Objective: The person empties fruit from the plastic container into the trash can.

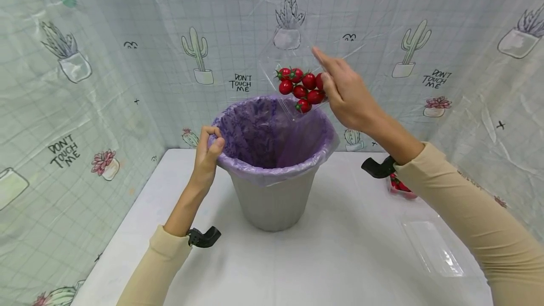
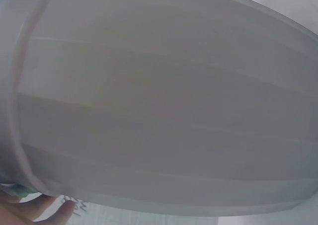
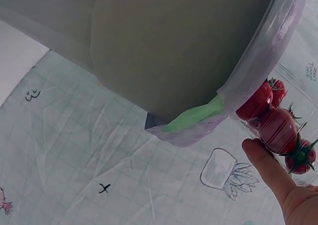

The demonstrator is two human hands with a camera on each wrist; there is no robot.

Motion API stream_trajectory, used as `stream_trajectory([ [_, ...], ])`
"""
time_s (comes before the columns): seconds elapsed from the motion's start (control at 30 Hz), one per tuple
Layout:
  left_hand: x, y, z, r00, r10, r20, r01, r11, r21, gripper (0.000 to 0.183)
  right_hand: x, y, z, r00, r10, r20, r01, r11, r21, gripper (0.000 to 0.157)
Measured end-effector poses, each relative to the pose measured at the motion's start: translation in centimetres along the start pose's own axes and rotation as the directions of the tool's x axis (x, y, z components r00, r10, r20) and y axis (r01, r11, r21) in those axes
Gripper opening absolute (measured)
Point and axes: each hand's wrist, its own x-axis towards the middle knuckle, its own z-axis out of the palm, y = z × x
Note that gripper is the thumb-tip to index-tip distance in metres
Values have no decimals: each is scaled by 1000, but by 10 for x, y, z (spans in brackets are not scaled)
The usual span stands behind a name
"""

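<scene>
A grey trash bin (image 1: pixel 272 204) stands on the white table, lined with a purple patterned bag (image 1: pixel 306 143) folded over its rim. My left hand (image 1: pixel 207 152) grips the left side of this rim, thumb on top of the liner. In the left wrist view the bin's wall (image 2: pixel 159 106) fills most of the picture, with fingertips (image 2: pixel 60 212) at the bottom corner. Above the bin's far right edge, my right hand (image 1: pixel 346 91) holds clear plastic packaging (image 1: pixel 272 63) with several cherry tomatoes (image 1: pixel 300 91) showing through it. One finger (image 3: pixel 268 168) lies beside the tomatoes (image 3: pixel 278 130) in the right wrist view.
Partly behind the right forearm, a container of red fruit (image 1: pixel 401 189) sits on the table. A clear plastic piece (image 1: pixel 433 247) lies nearer, beside the right sleeve. A printed curtain (image 1: pixel 161 60) with cactus drawings surrounds the white table (image 1: pixel 340 249).
</scene>
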Motion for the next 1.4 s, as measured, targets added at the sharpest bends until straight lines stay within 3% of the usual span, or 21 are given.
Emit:
stream_trajectory([
  [1.07,-1,-2,-3,1000,-18,10,18,1000,3,11,0,1,4,1000,-4,13,4,1000,1,54],
  [1.4,0,-3,-3,1000,-9,12,9,1000,8,11,3,-1,3,999,-36,-18,36,999,8,54],
])
